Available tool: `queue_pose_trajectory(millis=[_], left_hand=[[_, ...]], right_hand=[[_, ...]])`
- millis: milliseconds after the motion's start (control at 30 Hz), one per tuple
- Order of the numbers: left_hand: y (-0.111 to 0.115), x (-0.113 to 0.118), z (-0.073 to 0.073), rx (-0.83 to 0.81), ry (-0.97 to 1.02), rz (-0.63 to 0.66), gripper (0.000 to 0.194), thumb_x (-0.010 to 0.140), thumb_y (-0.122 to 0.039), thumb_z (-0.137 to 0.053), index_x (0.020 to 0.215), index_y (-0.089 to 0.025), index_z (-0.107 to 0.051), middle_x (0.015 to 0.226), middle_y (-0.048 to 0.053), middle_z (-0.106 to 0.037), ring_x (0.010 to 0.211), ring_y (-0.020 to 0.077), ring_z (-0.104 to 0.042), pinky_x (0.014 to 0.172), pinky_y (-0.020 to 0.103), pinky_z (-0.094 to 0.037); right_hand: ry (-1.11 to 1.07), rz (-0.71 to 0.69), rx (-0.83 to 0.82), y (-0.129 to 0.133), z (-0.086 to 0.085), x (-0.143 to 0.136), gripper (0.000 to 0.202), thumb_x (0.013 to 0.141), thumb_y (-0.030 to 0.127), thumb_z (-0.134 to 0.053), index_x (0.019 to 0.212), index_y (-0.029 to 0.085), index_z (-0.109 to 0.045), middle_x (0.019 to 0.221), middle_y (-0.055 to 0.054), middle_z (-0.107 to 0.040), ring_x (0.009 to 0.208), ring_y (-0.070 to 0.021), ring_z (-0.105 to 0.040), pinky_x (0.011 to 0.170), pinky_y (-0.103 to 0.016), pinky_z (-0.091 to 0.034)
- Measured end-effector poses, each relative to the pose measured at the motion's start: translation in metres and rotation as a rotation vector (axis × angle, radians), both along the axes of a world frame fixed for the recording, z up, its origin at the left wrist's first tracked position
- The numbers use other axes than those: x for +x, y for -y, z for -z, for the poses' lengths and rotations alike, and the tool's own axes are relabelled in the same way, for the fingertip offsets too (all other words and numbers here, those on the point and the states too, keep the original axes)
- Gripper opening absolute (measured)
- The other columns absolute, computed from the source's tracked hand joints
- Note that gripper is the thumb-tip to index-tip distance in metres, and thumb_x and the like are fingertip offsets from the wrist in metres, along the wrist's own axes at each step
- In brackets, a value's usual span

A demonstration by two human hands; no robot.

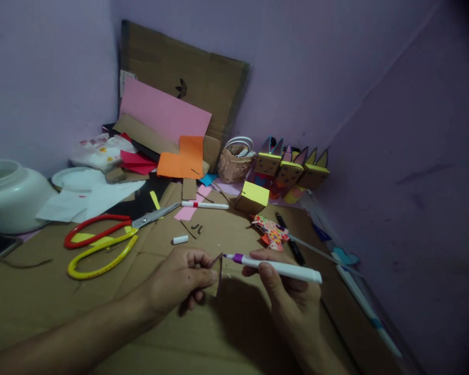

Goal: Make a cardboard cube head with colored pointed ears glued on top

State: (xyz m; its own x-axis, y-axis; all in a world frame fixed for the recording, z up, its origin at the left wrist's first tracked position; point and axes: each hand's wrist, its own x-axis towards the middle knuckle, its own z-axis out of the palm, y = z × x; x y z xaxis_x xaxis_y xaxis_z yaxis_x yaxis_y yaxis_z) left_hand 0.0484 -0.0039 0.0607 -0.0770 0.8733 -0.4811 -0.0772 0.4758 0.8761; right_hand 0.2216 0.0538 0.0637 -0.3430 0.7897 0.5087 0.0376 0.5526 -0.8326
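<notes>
My left hand point(189, 278) pinches a small pointed cardboard piece point(214, 281) with a dark purple line along its edge. In my right hand point(287, 281) is a white marker with a purple collar point(281, 268), its tip at the upper point of the piece. A white cap point(180, 239) lies on the cardboard sheet point(140, 323) beyond my left hand. Farther back are a marker with a red band point(205, 205) and a box with a yellow top point(254, 195).
Scissors with red and yellow handles point(101, 245) lie at left, near a white pot point(15, 195). Behind are orange paper point(185, 161), a brown basket point(234, 164) and several eared cardboard figures point(291, 172). A patterned paper shape point(271, 232) and black pen point(297, 252) lie right.
</notes>
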Motion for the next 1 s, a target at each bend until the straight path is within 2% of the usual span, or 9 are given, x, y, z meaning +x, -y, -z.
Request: queue_pose_trajectory(millis=[367, 500, 700, 867, 1000], left_hand=[[0.0008, 0.0016, -0.0037, -0.003, 0.002, -0.027, 0.018, 0.058, -0.033, -0.061, 0.063, -0.017, -0.053, 0.041, -0.007, -0.046, 0.033, 0.006, -0.037, 0.03, 0.015, -0.027], [0.0012, 0.0004, -0.0037, -0.007, -0.012, -0.003, 0.017, 0.06, -0.033, -0.059, 0.065, -0.017, -0.054, 0.04, -0.006, -0.047, 0.032, 0.006, -0.037, 0.03, 0.015, -0.027], [0.0016, 0.0005, -0.0012, -0.004, -0.003, 0.002, 0.019, 0.06, -0.034, -0.06, 0.066, -0.017, -0.054, 0.042, -0.005, -0.048, 0.033, 0.0063, -0.038, 0.03, 0.015, -0.028], [0.0019, 0.0008, -0.0026, 0.006, -0.012, 0.004, 0.018, 0.06, -0.033, -0.06, 0.065, -0.017, -0.054, 0.041, -0.006, -0.047, 0.033, 0.0058, -0.038, 0.03, 0.015, -0.028], [0.0015, 0.0005, -0.0039, -0.002, -0.008, -0.006, 0.018, 0.059, -0.033, -0.06, 0.065, -0.017, -0.053, 0.04, -0.007, -0.046, 0.031, 0.0051, -0.037, 0.029, 0.014, -0.027]], right_hand=[[0.064, -0.025, 0.046, -0.0027, 0.0039, 0.0027, 0.013, 0.085, 0.019, -0.057, 0.093, 0.022, -0.066, 0.076, -0.003, -0.069, 0.067, -0.0172, -0.066, 0.059, -0.028, -0.052], [0.089, -0.017, 0.031, -0.0016, 0.0011, 0.003, 0.011, 0.085, 0.02, -0.056, 0.089, 0.021, -0.066, 0.069, -0.002, -0.068, 0.062, -0.0163, -0.065, 0.054, -0.026, -0.051], [-0.002, 0.024, 0.009, -0.0014, -0.0048, 0.0009, 0.01, 0.085, 0.021, -0.056, 0.087, 0.02, -0.066, 0.065, -0.001, -0.068, 0.057, -0.0148, -0.066, 0.049, -0.023, -0.051], [0.081, 0.003, 0.042, -0.0016, -0.0001, 0.0002, 0.011, 0.084, 0.02, -0.057, 0.09, 0.021, -0.066, 0.071, -0.002, -0.069, 0.062, -0.0155, -0.066, 0.056, -0.025, -0.051], [0.129, -0.017, 0.009, -0.0009, 0.0021, 0.0041, 0.01, 0.085, 0.023, -0.055, 0.088, 0.021, -0.065, 0.068, -0.001, -0.068, 0.06, -0.0151, -0.064, 0.055, -0.025, -0.048]])
